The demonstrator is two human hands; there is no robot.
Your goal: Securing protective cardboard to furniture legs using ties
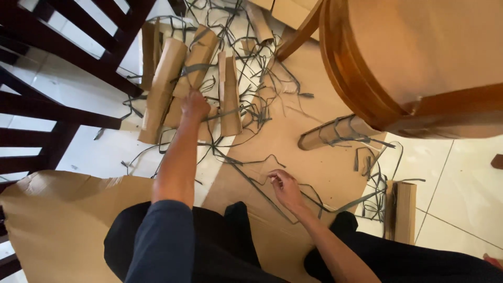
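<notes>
My left hand [195, 105] reaches forward and rests on a heap of folded brown cardboard bundles [167, 84] bound with grey straps, its fingers closed around one bundle's end. My right hand [283, 186] is low over a flat cardboard sheet [314, 162] on the floor and pinches a thin grey strap [251, 175] that runs across the sheet. My knees in dark trousers show at the bottom edge.
Loose grey straps [251, 73] tangle over the tiled floor. A round wooden table [419, 57] looms at the right. Dark chair rails [57, 63] stand at the left. Another cardboard bundle [335, 133] lies under the table, one more [402, 209] at the right, a large sheet [57, 220] at lower left.
</notes>
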